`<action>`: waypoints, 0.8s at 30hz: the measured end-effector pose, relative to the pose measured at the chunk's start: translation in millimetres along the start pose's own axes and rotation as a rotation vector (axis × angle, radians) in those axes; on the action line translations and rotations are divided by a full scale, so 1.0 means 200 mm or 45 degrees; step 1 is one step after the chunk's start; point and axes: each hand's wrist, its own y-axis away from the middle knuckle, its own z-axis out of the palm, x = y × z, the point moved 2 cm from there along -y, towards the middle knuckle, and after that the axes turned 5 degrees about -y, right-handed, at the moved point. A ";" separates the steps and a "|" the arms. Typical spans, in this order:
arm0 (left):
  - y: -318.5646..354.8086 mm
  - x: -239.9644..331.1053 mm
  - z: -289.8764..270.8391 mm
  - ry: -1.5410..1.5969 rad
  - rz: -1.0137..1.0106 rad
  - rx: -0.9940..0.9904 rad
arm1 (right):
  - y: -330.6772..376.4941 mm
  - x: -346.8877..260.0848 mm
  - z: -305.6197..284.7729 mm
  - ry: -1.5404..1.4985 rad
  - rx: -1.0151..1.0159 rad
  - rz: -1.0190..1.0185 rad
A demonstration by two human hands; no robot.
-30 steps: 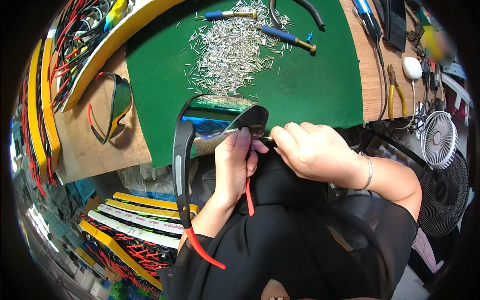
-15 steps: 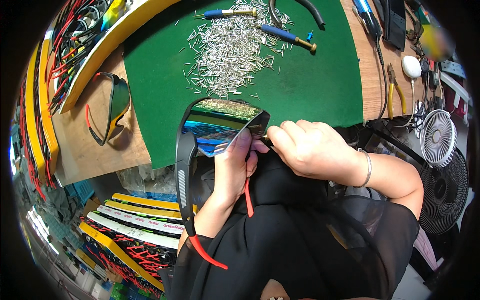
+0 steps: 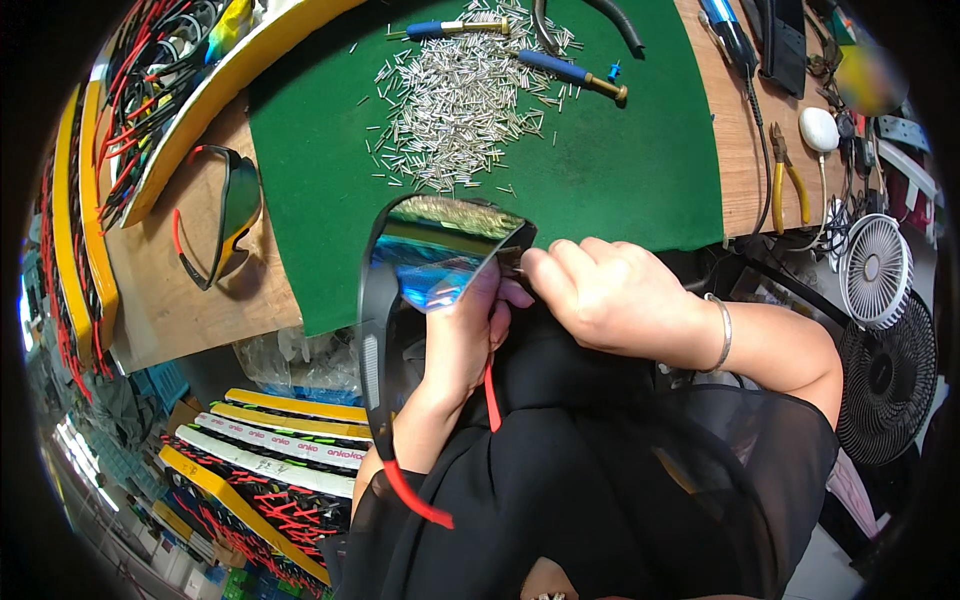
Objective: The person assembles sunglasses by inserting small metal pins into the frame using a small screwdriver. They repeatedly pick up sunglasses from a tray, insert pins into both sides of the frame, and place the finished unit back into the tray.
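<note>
My left hand point(image 3: 462, 335) grips a pair of sunglasses point(image 3: 425, 265) with a mirrored lens, black frame and red temple tips. One temple hangs down past my left forearm; the other shows its red tip below my fingers. My right hand point(image 3: 610, 300) is closed beside the lens's right end, close to my left fingertips. A thin bit of something shows between the two hands, but what my right fingers pinch is hidden. Beyond the lens a heap of small silvery pins point(image 3: 455, 110) lies on the green mat point(image 3: 630, 180).
Two blue-handled screwdrivers point(image 3: 555, 68) lie by the pins, with a blue push pin point(image 3: 614, 72). Another pair of sunglasses point(image 3: 235, 215) rests at the left. Yellow-handled pliers point(image 3: 790, 190) lie on the right. A white fan point(image 3: 877, 272) stands right; filled trays point(image 3: 245, 510) sit at lower left.
The sunglasses have tilted a little, shifting the lens's reflections. My right hand has moved slightly left and its wrist has turned a little. My left hand keeps its grip.
</note>
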 end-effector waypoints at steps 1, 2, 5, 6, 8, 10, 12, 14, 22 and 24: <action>0.00 0.00 0.00 -0.007 -0.004 0.000 | 0.00 0.00 0.00 0.009 -0.002 0.010; -0.01 0.01 0.00 -0.015 -0.002 -0.005 | -0.01 0.00 0.00 0.025 0.001 0.020; 0.00 0.02 0.04 0.042 -0.046 -0.001 | 0.03 0.01 -0.01 -0.034 -0.023 0.061; 0.01 0.02 0.04 0.079 -0.064 -0.001 | 0.04 0.02 -0.03 -0.078 -0.012 0.081; 0.01 0.05 0.00 0.123 0.050 0.065 | 0.09 0.07 -0.08 -0.157 0.007 0.118; 0.00 0.08 -0.02 0.191 0.056 0.066 | 0.15 0.16 -0.13 -0.142 0.045 0.258; 0.02 0.10 0.00 0.221 0.039 -0.052 | 0.19 0.29 -0.16 0.132 0.106 0.438; 0.03 0.11 0.05 0.215 0.015 -0.135 | 0.19 0.40 -0.13 0.286 0.254 0.474; 0.05 -0.03 -0.01 0.112 0.012 -0.461 | 0.04 0.17 -0.26 -0.564 0.328 0.217; 0.07 0.03 0.08 -0.019 -0.007 -0.382 | -0.06 0.16 -0.16 -0.855 0.241 0.181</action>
